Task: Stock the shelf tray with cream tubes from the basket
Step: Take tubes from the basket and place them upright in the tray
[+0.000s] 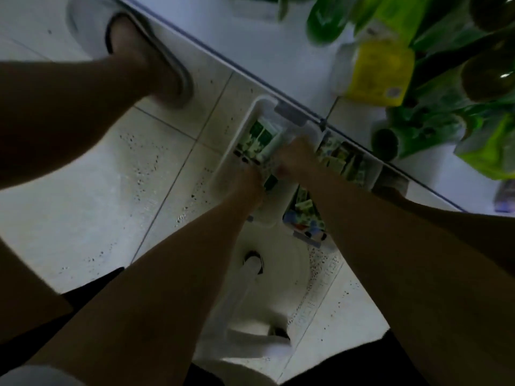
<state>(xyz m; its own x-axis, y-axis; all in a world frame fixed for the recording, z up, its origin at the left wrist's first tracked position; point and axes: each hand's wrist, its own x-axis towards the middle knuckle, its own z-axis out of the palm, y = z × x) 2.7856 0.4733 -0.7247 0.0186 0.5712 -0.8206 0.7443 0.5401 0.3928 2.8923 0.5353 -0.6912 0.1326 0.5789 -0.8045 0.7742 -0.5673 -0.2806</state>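
Both my hands — left (250, 176), right (296, 157) — reach into the white tray (231, 151) of cream tubes (257, 136); their grip is too blurred to tell.

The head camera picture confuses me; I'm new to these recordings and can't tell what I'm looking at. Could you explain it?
There is no machine here. A person wears a camera on the head, so it looks steeply down past their own forearms to the tiled floor.

Both hands reach into a white tray holding green and white cream tubes. The left hand and the right hand are curled in a grip among the tubes, but blur hides exactly what each holds.

Below them sits a white basket with a handle. To the right runs a shelf edge, with green and yellow packets beyond. A foot in a slipper shows at upper left.
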